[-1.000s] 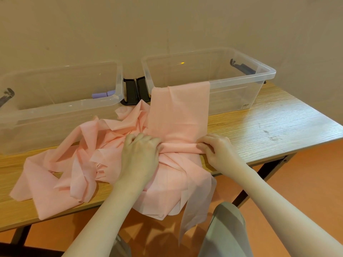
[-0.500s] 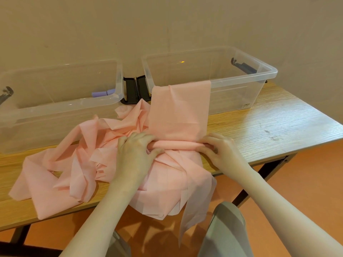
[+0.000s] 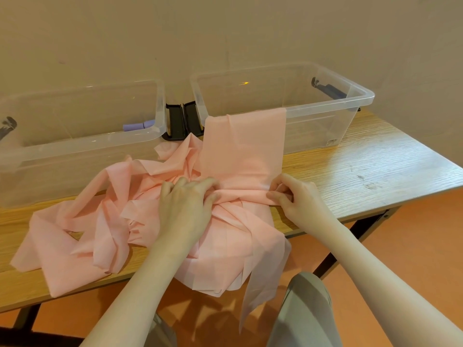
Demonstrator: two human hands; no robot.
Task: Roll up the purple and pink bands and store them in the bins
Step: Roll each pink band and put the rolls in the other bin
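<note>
A long pink band (image 3: 244, 146) lies flat from the rim of the right clear bin (image 3: 360, 101) down to a small rolled part at the table's front. My left hand (image 3: 186, 204) grips the roll's left end, and my right hand (image 3: 293, 194) pinches its right end. The band's loose length is heaped in folds (image 3: 82, 234) to the left and hangs over the table edge. A rolled purple band (image 3: 137, 126) lies inside the left clear bin (image 3: 82, 146).
The wooden table (image 3: 363, 166) stands against a beige wall. Black bin latches (image 3: 181, 121) sit between the two bins. My knees in grey trousers (image 3: 303, 311) are under the front edge, above an orange floor.
Both hands have turned the rolled end of the pink band a little further toward the bins; my fingers shifted their hold on it. The heap stays as it was.
</note>
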